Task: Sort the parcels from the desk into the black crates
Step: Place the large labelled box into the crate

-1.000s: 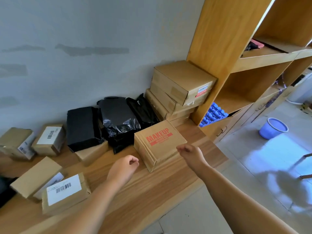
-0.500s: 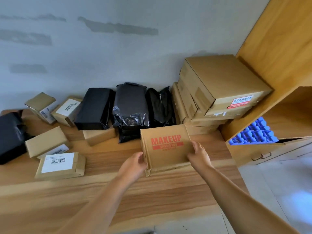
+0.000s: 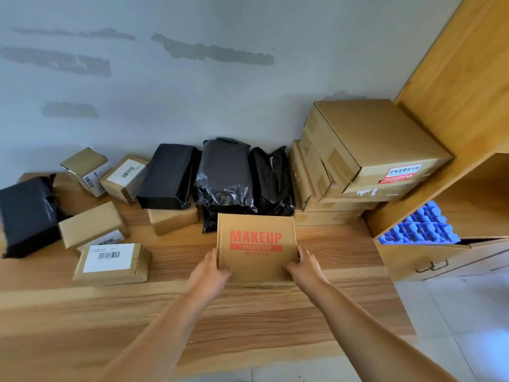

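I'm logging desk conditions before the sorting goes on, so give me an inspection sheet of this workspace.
Surface: long wood-grain desk against a grey wall; near strip bare.
Job's things: brown cardboard box printed MAKEUP in red, near the desk's middle, held at both sides; labelled small cardboard parcels at left; black plastic mailer bags along the wall; stack of large flat cardboard boxes at right. No black crates in view.
Clutter: nothing seen.
Grippers: left hand and right hand grip the MAKEUP box's near corners.
Cables: nothing seen.
Surroundings: wooden shelf unit at right, blue plastic tray inside.
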Demonstrator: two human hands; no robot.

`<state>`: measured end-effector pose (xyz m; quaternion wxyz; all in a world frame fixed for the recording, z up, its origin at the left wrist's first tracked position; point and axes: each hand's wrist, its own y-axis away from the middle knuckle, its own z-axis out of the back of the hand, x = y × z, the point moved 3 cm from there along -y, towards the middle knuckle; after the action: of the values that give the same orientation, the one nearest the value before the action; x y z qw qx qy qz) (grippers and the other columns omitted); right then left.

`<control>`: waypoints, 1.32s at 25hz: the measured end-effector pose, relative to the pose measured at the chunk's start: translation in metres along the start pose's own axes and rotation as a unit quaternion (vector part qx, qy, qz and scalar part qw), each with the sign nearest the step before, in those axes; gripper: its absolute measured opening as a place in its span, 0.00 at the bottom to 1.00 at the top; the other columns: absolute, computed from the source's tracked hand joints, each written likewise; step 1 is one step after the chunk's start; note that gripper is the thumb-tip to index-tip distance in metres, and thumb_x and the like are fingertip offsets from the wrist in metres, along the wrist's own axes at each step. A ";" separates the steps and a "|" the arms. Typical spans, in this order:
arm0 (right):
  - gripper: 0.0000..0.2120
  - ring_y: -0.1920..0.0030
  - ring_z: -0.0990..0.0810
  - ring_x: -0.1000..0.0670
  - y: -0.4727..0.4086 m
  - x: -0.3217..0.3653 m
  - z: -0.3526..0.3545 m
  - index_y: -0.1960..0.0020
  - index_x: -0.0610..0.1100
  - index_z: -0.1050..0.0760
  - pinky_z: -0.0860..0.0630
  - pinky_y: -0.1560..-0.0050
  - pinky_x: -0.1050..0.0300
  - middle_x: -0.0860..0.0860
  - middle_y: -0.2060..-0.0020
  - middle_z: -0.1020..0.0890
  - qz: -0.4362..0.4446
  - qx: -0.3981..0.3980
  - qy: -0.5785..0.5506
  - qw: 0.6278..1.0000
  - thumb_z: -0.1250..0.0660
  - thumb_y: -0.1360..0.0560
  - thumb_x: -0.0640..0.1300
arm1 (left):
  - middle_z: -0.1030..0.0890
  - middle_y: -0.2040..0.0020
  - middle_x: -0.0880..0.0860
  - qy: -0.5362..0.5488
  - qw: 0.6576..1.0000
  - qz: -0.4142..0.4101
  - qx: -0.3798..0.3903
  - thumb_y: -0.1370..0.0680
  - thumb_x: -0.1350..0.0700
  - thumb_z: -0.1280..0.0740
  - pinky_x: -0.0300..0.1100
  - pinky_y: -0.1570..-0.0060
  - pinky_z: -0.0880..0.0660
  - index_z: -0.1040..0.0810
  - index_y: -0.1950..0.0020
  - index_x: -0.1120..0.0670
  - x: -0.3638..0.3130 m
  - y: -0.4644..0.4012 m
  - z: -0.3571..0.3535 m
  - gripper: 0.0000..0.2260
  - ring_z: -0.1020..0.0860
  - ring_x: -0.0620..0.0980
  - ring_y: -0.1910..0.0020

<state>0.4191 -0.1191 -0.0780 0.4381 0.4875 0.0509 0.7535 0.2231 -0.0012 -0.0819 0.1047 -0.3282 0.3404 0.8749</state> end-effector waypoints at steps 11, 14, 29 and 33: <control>0.23 0.49 0.23 0.50 0.061 0.060 -0.040 0.36 0.52 0.29 0.24 0.55 0.56 0.50 0.45 0.23 0.075 -0.004 -0.014 0.997 0.39 0.28 0.37 | 0.24 0.59 0.44 0.007 0.995 -0.021 -0.094 0.25 0.54 0.37 0.40 0.69 0.28 0.34 0.31 0.50 0.024 0.047 0.089 0.22 0.20 0.47 0.65; 0.22 0.50 0.22 0.53 0.078 0.092 -0.041 0.37 0.55 0.29 0.23 0.57 0.59 0.52 0.45 0.23 0.115 -0.009 -0.034 0.993 0.39 0.28 0.38 | 0.24 0.60 0.42 0.040 0.987 -0.050 -0.145 0.25 0.55 0.37 0.40 0.69 0.28 0.31 0.35 0.49 0.021 0.064 0.120 0.18 0.22 0.46 0.64; 0.26 0.46 0.25 0.57 0.152 0.246 0.020 0.31 0.53 0.32 0.29 0.55 0.70 0.57 0.40 0.30 0.342 -0.141 -0.086 0.925 0.33 0.26 0.37 | 0.22 0.49 0.45 0.173 0.904 -0.234 -0.314 0.25 0.58 0.36 0.44 0.58 0.26 0.28 0.40 0.49 -0.060 0.130 0.263 0.15 0.23 0.42 0.56; 0.25 0.46 0.24 0.60 0.162 0.258 0.028 0.37 0.55 0.27 0.25 0.62 0.71 0.59 0.44 0.23 0.368 -0.137 -0.127 0.911 0.32 0.28 0.32 | 0.23 0.53 0.44 0.183 0.884 -0.247 -0.351 0.25 0.60 0.36 0.40 0.63 0.27 0.29 0.49 0.46 -0.072 0.140 0.279 0.10 0.26 0.38 0.59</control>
<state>0.3054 -0.0449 0.1960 0.1953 0.4982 -0.2922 0.7926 0.0809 0.0832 0.1927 0.1309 -0.5712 -0.0682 0.8074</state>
